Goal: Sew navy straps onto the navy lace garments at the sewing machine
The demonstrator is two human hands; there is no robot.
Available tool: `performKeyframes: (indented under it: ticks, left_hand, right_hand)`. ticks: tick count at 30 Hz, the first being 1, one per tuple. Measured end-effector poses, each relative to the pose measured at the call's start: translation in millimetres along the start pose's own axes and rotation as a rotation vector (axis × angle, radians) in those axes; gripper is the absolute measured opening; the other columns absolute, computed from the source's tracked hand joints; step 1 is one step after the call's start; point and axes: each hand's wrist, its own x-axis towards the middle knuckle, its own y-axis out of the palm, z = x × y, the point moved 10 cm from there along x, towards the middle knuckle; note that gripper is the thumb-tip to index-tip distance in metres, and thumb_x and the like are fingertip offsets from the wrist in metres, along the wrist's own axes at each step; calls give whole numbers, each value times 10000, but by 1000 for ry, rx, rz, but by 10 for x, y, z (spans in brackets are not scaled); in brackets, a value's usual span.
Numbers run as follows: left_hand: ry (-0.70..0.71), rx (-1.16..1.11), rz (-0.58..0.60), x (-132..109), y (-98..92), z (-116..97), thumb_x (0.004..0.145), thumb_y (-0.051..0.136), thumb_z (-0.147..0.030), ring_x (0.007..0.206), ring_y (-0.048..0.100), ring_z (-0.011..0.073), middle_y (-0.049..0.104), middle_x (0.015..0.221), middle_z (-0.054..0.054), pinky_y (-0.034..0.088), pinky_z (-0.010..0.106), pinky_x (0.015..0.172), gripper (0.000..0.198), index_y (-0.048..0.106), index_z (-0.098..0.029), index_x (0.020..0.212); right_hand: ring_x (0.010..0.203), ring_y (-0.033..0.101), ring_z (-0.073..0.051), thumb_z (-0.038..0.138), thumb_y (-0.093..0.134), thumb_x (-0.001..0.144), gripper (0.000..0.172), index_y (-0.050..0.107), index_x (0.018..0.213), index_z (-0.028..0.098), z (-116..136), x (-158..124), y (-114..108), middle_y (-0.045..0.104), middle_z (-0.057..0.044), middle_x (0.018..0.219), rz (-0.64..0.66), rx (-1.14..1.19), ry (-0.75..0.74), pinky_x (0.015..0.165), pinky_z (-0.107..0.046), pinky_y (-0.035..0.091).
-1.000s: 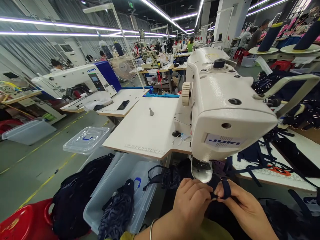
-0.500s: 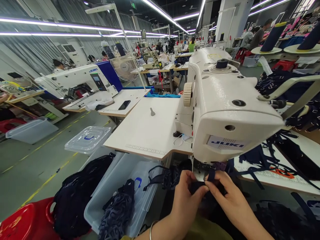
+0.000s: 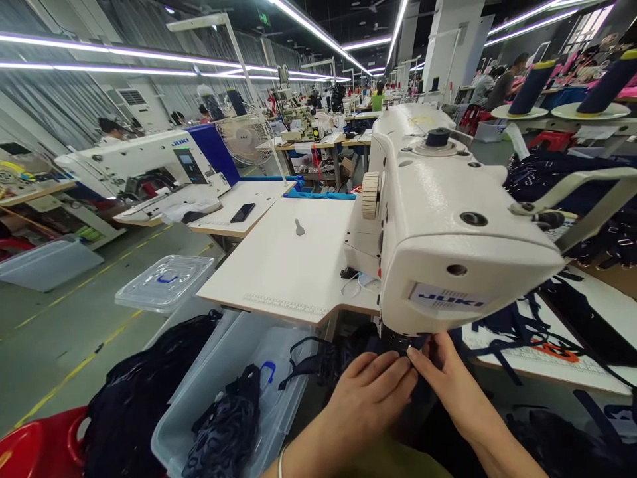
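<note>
A white JUKI sewing machine [image 3: 448,245] stands in front of me, its needle area low and partly hidden by my hands. My left hand [image 3: 373,392] lies just below the machine head, back up, its fingers bent together over dark cloth. Beside it on the right, my right hand [image 3: 448,372] pinches a piece of dark navy fabric between thumb and fingers under the head. Most of the fabric is covered by both hands. A dark navy strap bundle [image 3: 328,358] hangs left of the needle area.
The white table [image 3: 279,259] bears a small grey metal piece [image 3: 299,228]. Below left is a clear bin [image 3: 283,405] of dark straps, near a red stool [image 3: 44,445]. Navy straps and orange scissors [image 3: 557,350] lie on the right table. People sit farther back.
My left hand has turned from a pinch to lying back up with fingers together. My right hand has risen slightly, closer to the machine head. The view has shifted a little.
</note>
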Motion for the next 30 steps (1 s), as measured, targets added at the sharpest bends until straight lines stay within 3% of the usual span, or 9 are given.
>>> performKeyframes:
  ticks: [5,9,15,20,25,30]
  left_hand:
    - [-65,40,33,-52,120,75,976,493,-222,1187,502,123,622,1240,-41,385,265,923,304,546,-256,1273]
    - [-60,65,66,-92,208,62,983,478,-218,1216,484,141,592,1290,-18,363,283,946,313,538,-261,1288]
    - [-107,140,-35,-53,189,78,964,529,-285,1181,502,130,609,1252,-55,331,295,943,256,591,-280,1212]
    - [-142,131,-38,-2,167,113,974,512,-299,1167,497,113,625,1205,-49,321,285,918,244,594,-277,1204]
    - [-117,188,13,-24,211,116,958,532,-289,1199,473,145,593,1214,-29,327,287,923,296,563,-286,1252]
    - [-96,210,-22,-12,198,96,940,559,-274,1191,477,157,585,1223,-42,325,299,917,300,575,-278,1240]
  right_hand:
    - [836,548,-190,464,612,808,368,510,1087,247,55,34,-34,550,2,841,-3,3,-29,777,-301,478]
    - [808,566,-194,506,530,841,300,563,920,218,104,111,-157,568,-8,782,-49,-118,-81,740,-289,482]
    - [865,614,-262,428,515,785,238,540,667,222,205,281,-244,544,-4,615,-102,-378,-120,783,-348,482]
    - [730,645,-244,365,509,764,200,614,686,213,381,340,-190,629,-15,598,-86,-456,-228,748,-336,506]
    - [668,663,-254,330,482,763,243,682,688,214,399,360,-171,641,-16,523,-75,-512,-238,722,-331,519]
    - [732,695,-272,324,476,736,339,720,930,191,407,394,-165,747,-62,749,-79,-488,-256,702,-341,535]
